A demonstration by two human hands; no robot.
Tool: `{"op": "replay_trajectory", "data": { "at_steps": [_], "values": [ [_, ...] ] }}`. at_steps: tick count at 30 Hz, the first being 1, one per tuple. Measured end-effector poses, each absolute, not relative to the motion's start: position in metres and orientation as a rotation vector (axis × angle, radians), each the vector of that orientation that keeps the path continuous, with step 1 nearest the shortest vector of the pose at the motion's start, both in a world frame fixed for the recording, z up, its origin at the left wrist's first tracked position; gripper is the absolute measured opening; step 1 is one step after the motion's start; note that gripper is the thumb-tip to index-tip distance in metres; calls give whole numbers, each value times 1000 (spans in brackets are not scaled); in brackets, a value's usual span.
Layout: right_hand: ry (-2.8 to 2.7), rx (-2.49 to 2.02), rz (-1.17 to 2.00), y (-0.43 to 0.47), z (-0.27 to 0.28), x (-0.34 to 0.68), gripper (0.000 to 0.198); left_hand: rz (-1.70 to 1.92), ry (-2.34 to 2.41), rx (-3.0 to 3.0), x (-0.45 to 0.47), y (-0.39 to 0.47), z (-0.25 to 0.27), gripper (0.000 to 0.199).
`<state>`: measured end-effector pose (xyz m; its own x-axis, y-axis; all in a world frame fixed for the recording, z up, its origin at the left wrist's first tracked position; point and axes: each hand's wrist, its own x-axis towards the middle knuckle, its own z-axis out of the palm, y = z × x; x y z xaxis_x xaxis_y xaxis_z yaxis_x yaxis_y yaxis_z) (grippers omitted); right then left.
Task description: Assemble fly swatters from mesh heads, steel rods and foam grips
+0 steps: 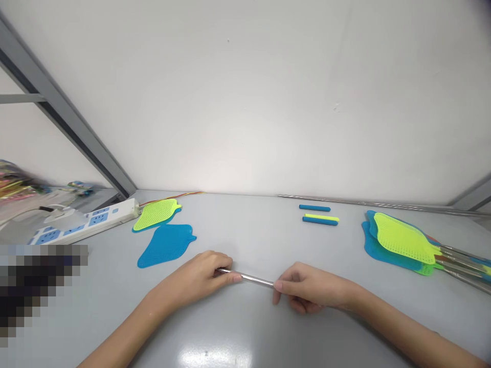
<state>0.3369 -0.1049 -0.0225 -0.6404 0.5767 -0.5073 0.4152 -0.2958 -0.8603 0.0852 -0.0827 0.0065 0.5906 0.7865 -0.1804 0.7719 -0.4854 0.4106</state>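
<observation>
A thin silvery metal rod (256, 279) is held between my two hands, just above the grey table. My left hand (203, 276) is closed around its left end, thumb along the rod. At the right end, my right hand (307, 286) pinches the rod between thumb and index finger, the other fingers curled. Nearest my left hand lies a blue fly swatter head (166, 246). Behind it, a yellow-green perforated swatter head (157, 213) rests on another blue one. Beyond my right hand lie two blue handle tubes (320, 221) and a yellow one (324, 217).
Several swatters with metal rods, a yellow-green head (404, 237) on top, lie piled at the right. Long metal rods (368, 203) run along the wall. A white power strip (88, 221) with a plug stands at the left, near a grey metal frame post (69, 110).
</observation>
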Motion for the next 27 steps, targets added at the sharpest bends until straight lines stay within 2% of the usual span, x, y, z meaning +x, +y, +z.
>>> {"op": "replay_trajectory", "data": {
  "at_steps": [27],
  "values": [
    [-1780,-1280,2085,-105,-21,335,42,35,1240,2425,88,-84,1,44]
  ]
}}
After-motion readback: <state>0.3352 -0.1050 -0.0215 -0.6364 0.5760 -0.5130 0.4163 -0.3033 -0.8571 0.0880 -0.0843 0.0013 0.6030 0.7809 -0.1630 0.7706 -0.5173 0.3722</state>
